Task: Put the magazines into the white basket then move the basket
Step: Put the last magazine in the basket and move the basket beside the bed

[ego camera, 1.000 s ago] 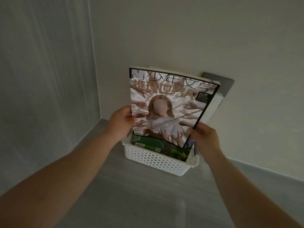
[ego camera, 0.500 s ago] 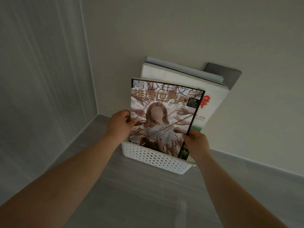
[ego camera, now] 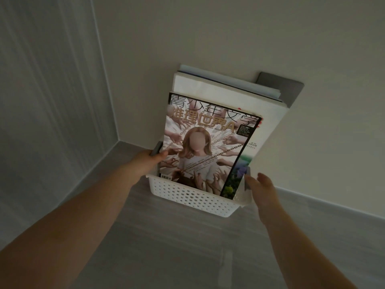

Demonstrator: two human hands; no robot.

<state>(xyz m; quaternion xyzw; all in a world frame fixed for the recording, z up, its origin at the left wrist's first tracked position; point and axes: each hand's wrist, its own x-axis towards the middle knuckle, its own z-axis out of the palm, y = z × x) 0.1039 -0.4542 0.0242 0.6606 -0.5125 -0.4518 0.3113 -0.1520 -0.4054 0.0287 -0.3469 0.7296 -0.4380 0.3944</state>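
Note:
A white perforated basket (ego camera: 187,198) stands on the grey floor against the wall. Several magazines stand upright in it. The front magazine (ego camera: 208,147) shows a long-haired figure ringed by hands and chains. Taller white magazines (ego camera: 218,90) lean on the wall behind it. My left hand (ego camera: 145,162) is at the basket's left end, where thumb and fingers pinch a grey piece beside the front magazine's edge. Fingers straight, my right hand (ego camera: 263,190) hovers by the basket's right end and holds nothing.
The basket sits near a room corner, with a ribbed wall (ego camera: 52,101) on the left and a plain wall (ego camera: 270,38) behind. A grey panel (ego camera: 291,88) shows behind the magazines. Grey floor (ego camera: 187,247) stretches toward me.
The front magazine has dropped down into the basket. My right hand has let go of it and opened beside the basket. My left hand slid to the basket's left end.

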